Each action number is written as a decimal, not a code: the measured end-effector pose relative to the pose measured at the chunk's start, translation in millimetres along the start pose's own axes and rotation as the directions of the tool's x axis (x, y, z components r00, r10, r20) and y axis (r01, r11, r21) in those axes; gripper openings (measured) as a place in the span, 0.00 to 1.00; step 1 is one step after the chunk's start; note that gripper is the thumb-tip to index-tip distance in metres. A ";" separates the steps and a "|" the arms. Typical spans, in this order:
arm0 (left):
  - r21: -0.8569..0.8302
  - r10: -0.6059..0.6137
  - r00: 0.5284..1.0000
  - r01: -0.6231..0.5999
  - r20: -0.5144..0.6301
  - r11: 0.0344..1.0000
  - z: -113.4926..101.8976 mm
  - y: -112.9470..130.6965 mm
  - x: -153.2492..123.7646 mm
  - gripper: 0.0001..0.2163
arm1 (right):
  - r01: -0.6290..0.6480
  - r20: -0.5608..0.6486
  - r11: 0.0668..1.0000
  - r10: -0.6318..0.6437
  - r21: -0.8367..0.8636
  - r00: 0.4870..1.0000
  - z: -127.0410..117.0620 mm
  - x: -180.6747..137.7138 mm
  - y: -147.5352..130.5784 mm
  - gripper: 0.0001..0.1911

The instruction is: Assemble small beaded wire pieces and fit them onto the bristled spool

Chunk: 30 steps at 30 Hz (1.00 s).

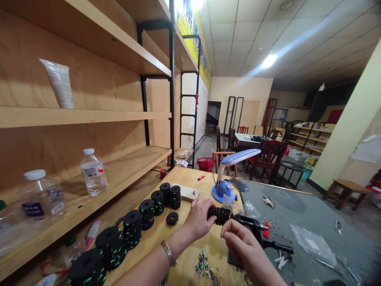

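Observation:
My left hand (199,217) is wrapped round the left end of a black ridged roll (222,215), mounted on a black clamp-like device (248,222) with a rod and a handle (282,247). Just below the roll's right end, my right hand (238,238) has thumb and fingers pinched together; whatever is between them is too small to see. A heap of small multicoloured pieces (204,265) lies on the wooden tabletop (181,254) between my forearms. To the left stand several black cylinders (132,226) with coloured bits in their sides, beside a flat black disc (172,218).
Behind my hands stands a blue desk lamp (224,190), near a pale flat block (186,192) and a red lighter (201,177). Wooden shelves (131,163) with plastic bottles (93,174) line the left. Plastic bags (312,242) and scattered bits lie on the grey surface at right.

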<state>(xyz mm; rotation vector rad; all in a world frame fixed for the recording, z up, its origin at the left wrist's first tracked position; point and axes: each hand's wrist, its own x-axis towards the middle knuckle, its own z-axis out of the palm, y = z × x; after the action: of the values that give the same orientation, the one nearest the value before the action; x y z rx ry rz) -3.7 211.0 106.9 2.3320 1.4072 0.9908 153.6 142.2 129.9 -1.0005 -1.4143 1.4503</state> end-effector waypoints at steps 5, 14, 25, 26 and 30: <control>0.032 0.049 0.995 -0.052 0.090 0.998 -0.8 -5.4 0.7 0.23 | -0.082 0.016 0.992 0.083 -0.092 0.996 2.6 -12.6 24.5 0.22; 0.088 0.016 0.953 -0.044 0.301 0.995 -17.0 -12.9 25.8 0.25 | -0.033 -0.076 0.999 0.032 -0.019 0.997 -15.7 -8.8 33.3 0.26; -0.050 0.055 0.893 -0.037 0.446 0.998 -28.2 -20.0 43.7 0.19 | 0.057 -0.177 0.985 -0.027 0.162 0.984 -23.6 14.7 -18.7 0.20; -0.066 0.060 0.891 -0.034 0.450 0.997 -28.1 -21.7 45.9 0.18 | 0.049 -0.171 0.985 -0.020 0.166 0.985 -24.1 16.4 -21.8 0.20; -0.126 0.089 0.888 -0.035 0.452 0.991 -25.1 -28.8 51.5 0.16 | 0.054 -0.188 0.982 -0.019 0.183 0.982 -26.4 21.2 -27.4 0.21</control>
<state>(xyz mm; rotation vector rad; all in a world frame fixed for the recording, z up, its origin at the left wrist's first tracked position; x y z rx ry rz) -24.3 266.1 132.4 2.3304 1.0638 0.4670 173.1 170.5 156.7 -0.9580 -1.1341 1.3959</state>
